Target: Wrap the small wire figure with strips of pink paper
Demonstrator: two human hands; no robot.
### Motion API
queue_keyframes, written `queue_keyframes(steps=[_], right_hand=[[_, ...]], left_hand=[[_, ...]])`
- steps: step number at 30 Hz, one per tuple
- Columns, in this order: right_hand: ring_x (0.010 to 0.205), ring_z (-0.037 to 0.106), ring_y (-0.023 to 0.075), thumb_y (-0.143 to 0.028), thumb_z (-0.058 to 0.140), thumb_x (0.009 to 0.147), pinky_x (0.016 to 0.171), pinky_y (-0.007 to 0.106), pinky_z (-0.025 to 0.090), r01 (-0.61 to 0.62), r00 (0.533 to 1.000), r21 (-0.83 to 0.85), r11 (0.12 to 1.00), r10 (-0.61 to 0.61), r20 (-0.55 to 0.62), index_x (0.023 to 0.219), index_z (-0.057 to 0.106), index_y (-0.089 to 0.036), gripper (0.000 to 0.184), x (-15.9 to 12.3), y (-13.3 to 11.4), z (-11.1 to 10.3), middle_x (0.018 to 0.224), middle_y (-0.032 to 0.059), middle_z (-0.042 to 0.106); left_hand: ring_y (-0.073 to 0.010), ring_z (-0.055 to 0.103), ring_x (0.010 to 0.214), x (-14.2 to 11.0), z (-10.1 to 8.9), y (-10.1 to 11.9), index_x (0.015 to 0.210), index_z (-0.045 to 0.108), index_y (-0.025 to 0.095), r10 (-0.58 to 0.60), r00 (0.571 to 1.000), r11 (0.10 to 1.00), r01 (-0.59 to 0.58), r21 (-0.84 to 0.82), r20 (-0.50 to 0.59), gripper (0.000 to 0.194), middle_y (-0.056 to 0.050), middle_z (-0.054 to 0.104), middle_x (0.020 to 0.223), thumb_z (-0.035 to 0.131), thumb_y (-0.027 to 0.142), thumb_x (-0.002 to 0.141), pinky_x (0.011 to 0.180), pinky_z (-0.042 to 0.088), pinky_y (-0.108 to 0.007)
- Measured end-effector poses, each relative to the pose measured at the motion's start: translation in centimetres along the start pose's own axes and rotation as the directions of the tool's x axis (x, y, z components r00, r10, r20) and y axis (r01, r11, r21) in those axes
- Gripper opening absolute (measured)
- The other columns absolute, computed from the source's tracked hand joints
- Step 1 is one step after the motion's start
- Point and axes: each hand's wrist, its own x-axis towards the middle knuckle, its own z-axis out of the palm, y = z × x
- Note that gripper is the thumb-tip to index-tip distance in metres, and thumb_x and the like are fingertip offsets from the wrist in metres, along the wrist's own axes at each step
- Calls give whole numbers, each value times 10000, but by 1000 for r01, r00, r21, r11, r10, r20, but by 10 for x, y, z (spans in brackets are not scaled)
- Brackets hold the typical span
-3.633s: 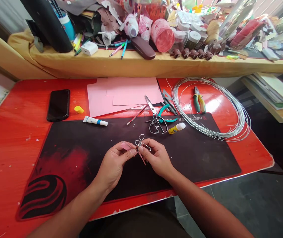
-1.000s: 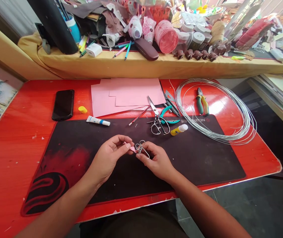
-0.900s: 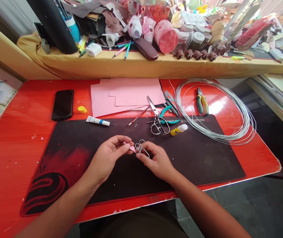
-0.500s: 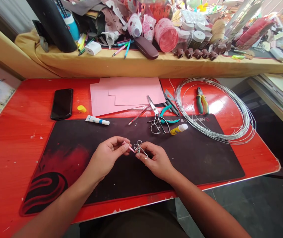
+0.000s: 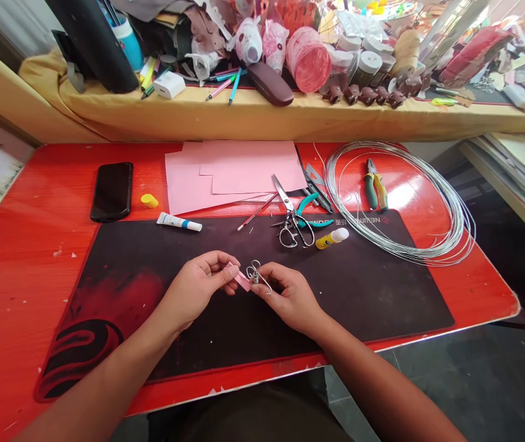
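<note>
Over the middle of the dark desk mat (image 5: pixel 363 288), my left hand (image 5: pixel 204 282) pinches a narrow strip of pink paper (image 5: pixel 242 281) between thumb and fingers. The strip's free end reaches toward a small bent-wire figure (image 5: pixel 255 274) with loops on top and a coiled middle. My right hand (image 5: pixel 287 294) grips that wire figure between thumb and fingertips. Strip and wire are very close; whether they touch is hard to make out. Beyond the hands lie scissors (image 5: pixel 288 215) and a yellow glue stick (image 5: pixel 332 239).
Pink paper sheets (image 5: pixel 253 169) lie at the back, beside teal-handled pliers (image 5: pixel 316 221) and a pencil (image 5: pixel 256 212). A wire coil (image 5: pixel 446 236) surrounds green-yellow pliers (image 5: pixel 375 187). On the left are a phone (image 5: pixel 112 191), a yellow cap (image 5: pixel 149 201) and a glue tube (image 5: pixel 179 222). A cluttered shelf (image 5: pixel 225 123) runs behind.
The pink strip has turned so its flat face shows more, still in my left hand. My right hand keeps the wire figure in nearly the same place. The view has shifted slightly.
</note>
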Motion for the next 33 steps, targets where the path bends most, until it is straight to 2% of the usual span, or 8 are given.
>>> queue_keyframes(steps=[4,17,25,28,33], right_hand=[[700,568,157,-326,675,966,642,264,439,14,1000,-13,1000,-14,0,901,690,-208,135,0,-4,-1,800,4,666],[689,555,153,-375,675,976,634,266,442,-10,1000,5,1000,10,22,907,675,-214,175,2,-6,0,802,1,662],[703,576,146,-338,730,941,641,265,462,-9,998,65,998,5,56,1009,689,-219,143,0,-1,1,866,3,687],[691,563,141,-324,769,909,634,263,461,-7,998,52,999,4,62,1061,678,-228,202,-2,1,2,870,-6,682],[681,572,146,-341,758,911,626,265,464,3,1000,6,1000,-3,23,1012,661,-229,179,-2,2,4,833,-7,669]], left_hand=[[-182,675,648,0,1,-1,946,721,167,-32,999,997,34,-69,26,332,-46,741,732,842,448,816,593,548,-284],[-165,681,638,1,3,-3,919,721,164,-82,996,970,87,-226,34,282,-73,783,754,871,366,793,620,543,-266],[-150,687,643,1,4,-3,899,717,160,-82,997,958,78,-277,-6,269,-55,774,761,875,349,790,621,556,-247],[-162,704,671,-1,5,-2,886,713,163,-105,994,950,92,-298,-27,270,-49,765,760,882,340,773,619,574,-251],[-159,721,678,-4,10,-1,869,706,162,-176,984,916,149,-372,-39,233,-36,751,752,871,285,760,618,605,-240]])
